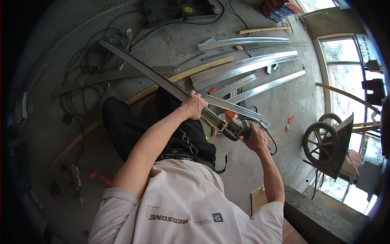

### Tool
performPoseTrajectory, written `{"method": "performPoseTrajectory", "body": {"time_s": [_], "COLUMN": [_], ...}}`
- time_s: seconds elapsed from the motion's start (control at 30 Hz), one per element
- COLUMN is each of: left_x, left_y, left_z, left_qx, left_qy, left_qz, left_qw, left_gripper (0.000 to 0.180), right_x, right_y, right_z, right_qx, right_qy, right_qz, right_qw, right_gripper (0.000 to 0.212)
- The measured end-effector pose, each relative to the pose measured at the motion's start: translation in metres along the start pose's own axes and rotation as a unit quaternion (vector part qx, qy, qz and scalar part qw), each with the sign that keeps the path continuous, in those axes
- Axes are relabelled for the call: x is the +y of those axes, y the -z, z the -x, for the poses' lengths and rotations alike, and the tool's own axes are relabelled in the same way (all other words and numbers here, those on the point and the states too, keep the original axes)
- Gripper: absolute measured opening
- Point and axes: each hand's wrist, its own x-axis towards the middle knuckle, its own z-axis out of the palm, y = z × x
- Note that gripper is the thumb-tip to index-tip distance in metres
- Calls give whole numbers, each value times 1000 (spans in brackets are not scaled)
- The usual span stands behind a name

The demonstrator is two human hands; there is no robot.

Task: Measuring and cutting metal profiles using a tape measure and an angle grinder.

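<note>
My left hand [194,106] is wrapped round a long grey metal channel [142,68], which slants from the far left down across my leg. In my right hand [256,139] is an angle grinder [235,127], held by its body. The grinder's head is at the near right end of the channel. Small orange sparks [277,139] fly off to the right of it. Whether the disc is touching the metal is hidden by the guard and the tool. Another shiny metal channel [231,106] passes just beyond my left hand.
Several shiny metal channels [248,65] and a wooden strip [203,65] lie on the concrete floor ahead. Black cables [87,67] coil at the left. A wheelbarrow [333,142] is tipped at the right, beside the windows. Orange scraps [289,123] lie about.
</note>
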Motion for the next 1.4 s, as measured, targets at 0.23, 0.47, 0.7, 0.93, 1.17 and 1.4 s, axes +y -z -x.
{"method": "performPoseTrajectory", "body": {"time_s": [0.23, 0.47, 0.7, 0.93, 1.17, 1.4], "left_x": [1, 0, 0, 0, 1, 2], "left_y": [2, -1, 0, 1, 1, -2], "left_z": [1, 0, 0, 0, 2, 6], "left_qx": [-1, 4, 2, -9, 11, 32], "left_qy": [3, 0, 1, 1, -2, -3], "left_qz": [-6, -1, -2, -2, -11, -71], "left_qw": [1000, 1000, 1000, 1000, 1000, 997], "left_gripper": [30, 29, 32, 34, 35, 30], "right_x": [0, 10, 10, 11, 18, 12], "right_y": [-4, -15, -16, -17, -21, -6], "right_z": [-2, -8, -13, -15, -20, -5], "right_qx": [6, 26, 16, 22, 12, -15], "right_qy": [-6, 25, 23, 33, 20, -31], "right_qz": [-17, -6, -12, -16, -1, 6], "right_qw": [1000, 999, 1000, 999, 1000, 999], "right_gripper": [55, 66, 65, 65, 62, 50]}}
